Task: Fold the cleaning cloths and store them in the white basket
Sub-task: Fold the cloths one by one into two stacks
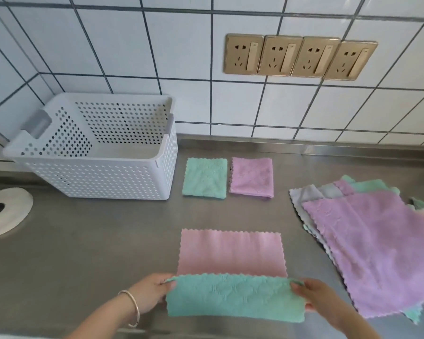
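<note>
My left hand (150, 293) and right hand (315, 298) pinch the near corners of the green and pink cloth (233, 272), lifting that edge to fold it away from me. The white basket (103, 172) waits far left, nothing inside

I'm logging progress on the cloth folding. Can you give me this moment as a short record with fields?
cloth in hand: pink and green cloth, near edge lifted, green side showing
left hand: pinches its left corner
right hand: pinches its right corner
folded cloths: green, purple, beside the basket
white basket: no cloths inside
unfolded pile: right, purple on top
</note>
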